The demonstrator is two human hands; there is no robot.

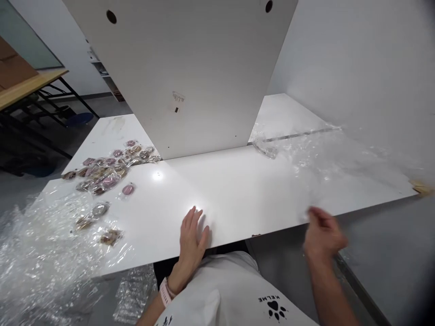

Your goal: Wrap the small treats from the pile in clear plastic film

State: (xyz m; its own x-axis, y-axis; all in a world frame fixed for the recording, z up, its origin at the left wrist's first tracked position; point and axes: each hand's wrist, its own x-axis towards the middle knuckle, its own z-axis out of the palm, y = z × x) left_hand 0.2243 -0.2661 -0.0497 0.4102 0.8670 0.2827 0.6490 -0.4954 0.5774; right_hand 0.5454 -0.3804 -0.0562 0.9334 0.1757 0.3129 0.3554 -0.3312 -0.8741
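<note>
My left hand [191,237] rests at the front edge of the white table [231,190], fingers stretched and apart, holding nothing. To the right, my right hand [324,237] is just off the table's front edge, blurred, with its fingers curled together. Whatever it may pinch is too smeared to make out; a faint clear shimmer shows by the fingertips. Nearest the right hand on the tabletop lies clear plastic film [312,158]. Left of my left hand are small round items in clear wrappers, among them a pink one [128,189] and a brown one [110,237].
A pile of wrapped pieces [105,174] sits at the table's left. Crumpled clear plastic bags [44,253] spill over the left front corner. An upright white panel [197,77] stands across the back, and a wall [360,77] closes the right. A wooden-topped table [34,86] is farther left.
</note>
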